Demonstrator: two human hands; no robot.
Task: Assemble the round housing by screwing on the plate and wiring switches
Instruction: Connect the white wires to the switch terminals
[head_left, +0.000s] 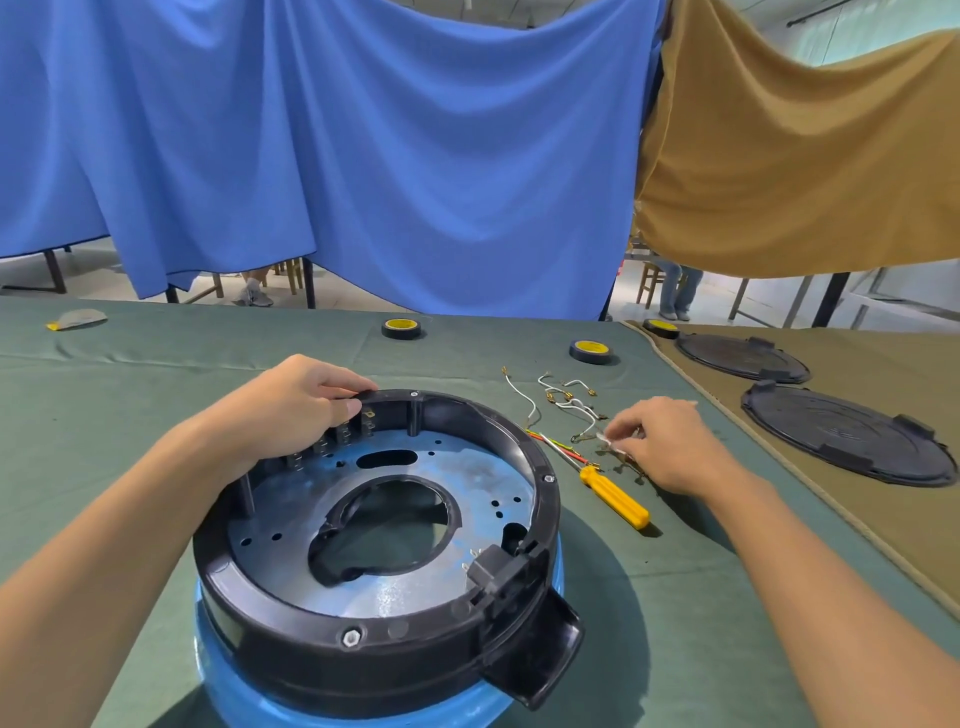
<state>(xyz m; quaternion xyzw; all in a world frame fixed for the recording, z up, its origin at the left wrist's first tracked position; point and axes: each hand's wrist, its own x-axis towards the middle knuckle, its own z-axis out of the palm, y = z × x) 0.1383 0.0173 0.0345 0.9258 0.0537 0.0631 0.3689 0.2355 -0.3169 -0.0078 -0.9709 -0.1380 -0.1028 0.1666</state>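
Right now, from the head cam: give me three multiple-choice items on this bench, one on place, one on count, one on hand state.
1. Where does the yellow-handled screwdriver lie relative to the round housing?
A. inside it
B. on the green cloth to its right
C. across its rim

2. How many black round covers lie on the tan cloth?
A. one
B. two
C. four

3. What is the left hand doing?
A. lying flat on the cloth
B. holding the screwdriver
C. gripping the housing's far rim

Answers:
1 B: the screwdriver rests on the green cloth beside the loose wires, outside the housing.
2 B: two covers show, one nearer and one farther.
3 C: its fingers curl over the rim's far-left edge.
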